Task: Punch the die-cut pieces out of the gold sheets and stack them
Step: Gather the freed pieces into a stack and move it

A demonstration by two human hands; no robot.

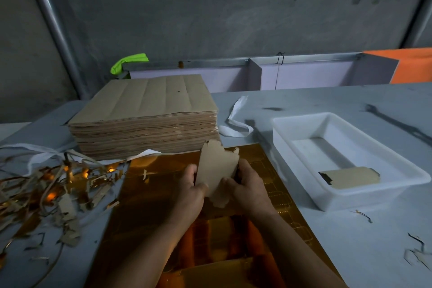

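The punched pieces [216,168] are gripped, fingers curled, by left hand [190,190] and right hand [247,188]; edges should be squared before stacking.

A grey table [350,241] bears a tall brown card stack [145,121], a shiny gold sheet [152,206], a white plastic tray [374,196] and tangled card offcuts [46,189].

The gold sheet [163,194] is glossy, mirror-like foil; the stack [145,119] beyond it is matt brown card; the tray [292,138] smooth white plastic.
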